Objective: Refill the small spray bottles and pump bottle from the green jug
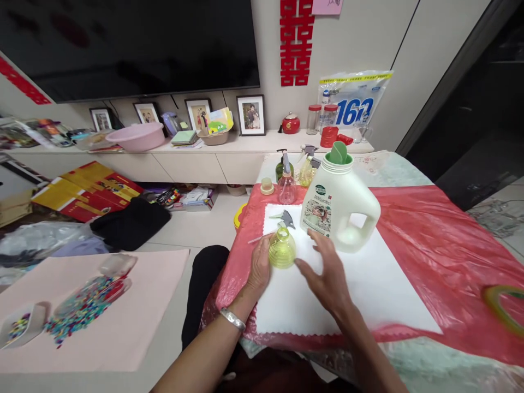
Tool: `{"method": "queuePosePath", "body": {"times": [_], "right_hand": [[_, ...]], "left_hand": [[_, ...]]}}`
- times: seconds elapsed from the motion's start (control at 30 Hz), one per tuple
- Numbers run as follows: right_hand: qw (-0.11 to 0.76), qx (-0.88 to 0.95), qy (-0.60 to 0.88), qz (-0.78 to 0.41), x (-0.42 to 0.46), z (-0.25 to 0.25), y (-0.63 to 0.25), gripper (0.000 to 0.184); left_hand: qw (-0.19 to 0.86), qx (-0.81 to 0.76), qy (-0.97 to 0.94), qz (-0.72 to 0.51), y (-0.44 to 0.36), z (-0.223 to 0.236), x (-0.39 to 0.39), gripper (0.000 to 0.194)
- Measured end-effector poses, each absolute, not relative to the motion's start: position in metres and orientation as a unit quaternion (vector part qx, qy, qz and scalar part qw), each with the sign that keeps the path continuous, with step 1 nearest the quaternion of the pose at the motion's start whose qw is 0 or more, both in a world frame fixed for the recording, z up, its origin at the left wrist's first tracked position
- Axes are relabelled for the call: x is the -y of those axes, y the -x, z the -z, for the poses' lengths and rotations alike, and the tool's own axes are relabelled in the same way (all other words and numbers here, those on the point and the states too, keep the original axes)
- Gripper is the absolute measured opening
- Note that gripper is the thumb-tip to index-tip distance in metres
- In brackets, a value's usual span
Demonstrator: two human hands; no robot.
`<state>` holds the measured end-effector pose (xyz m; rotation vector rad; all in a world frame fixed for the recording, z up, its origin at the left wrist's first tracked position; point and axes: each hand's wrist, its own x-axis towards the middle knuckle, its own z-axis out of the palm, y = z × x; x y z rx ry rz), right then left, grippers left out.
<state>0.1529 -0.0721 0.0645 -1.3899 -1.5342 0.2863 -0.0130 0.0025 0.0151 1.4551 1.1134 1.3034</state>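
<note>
A translucent yellow-green spray bottle without its spray head stands upright on the white sheet. My left hand grips its left side, fingers partly hidden behind it. To its right, my right hand is open with thumb and fingers apart, the thumb close to the bottle. Just behind lies a grey trigger spray head. A thin pale tube shows beside my left fingers. The large white detergent jug, with a green spout in its uncapped mouth, stands beyond my right hand.
A pink spray bottle, a dark green pump bottle and a pale cap stand at the table's back left. A roll of tape lies on the red plastic cover. Colourful beads cover part of a low pink surface.
</note>
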Motion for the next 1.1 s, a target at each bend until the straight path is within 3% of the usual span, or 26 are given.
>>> {"method": "queuePosePath", "body": {"times": [0.1,0.2,0.4,0.53,0.7,0.87,1.1], "right_hand": [[0.454,0.656,0.563,-0.216,0.058,-0.045,-0.134,0.082],[0.448,0.648,0.559,-0.259,0.055,-0.034,-0.126,0.089],[0.471,0.630,0.578,-0.218,0.065,-0.042,-0.135,0.087],[0.463,0.626,0.595,-0.201,0.067,-0.044,-0.146,0.083],[0.444,0.631,0.599,-0.214,0.066,-0.038,-0.148,0.078],[0.445,0.620,0.601,-0.238,0.066,-0.038,-0.149,0.077],[0.459,0.614,0.588,-0.258,0.067,-0.041,-0.152,0.076]], "left_hand": [[0.444,-0.436,-0.594,-0.510,0.014,-0.017,0.001,0.052],[0.448,-0.439,-0.609,-0.486,0.014,-0.021,0.006,0.050],[0.442,-0.417,-0.674,-0.421,0.013,-0.043,0.003,0.043],[0.315,-0.448,-0.744,-0.384,0.007,-0.063,-0.022,0.021],[0.165,-0.525,-0.807,-0.214,-0.013,-0.071,-0.064,0.022],[0.169,-0.547,-0.804,-0.158,-0.031,-0.058,-0.084,0.017],[0.213,-0.576,-0.765,-0.193,-0.032,-0.054,-0.078,0.030]]}}
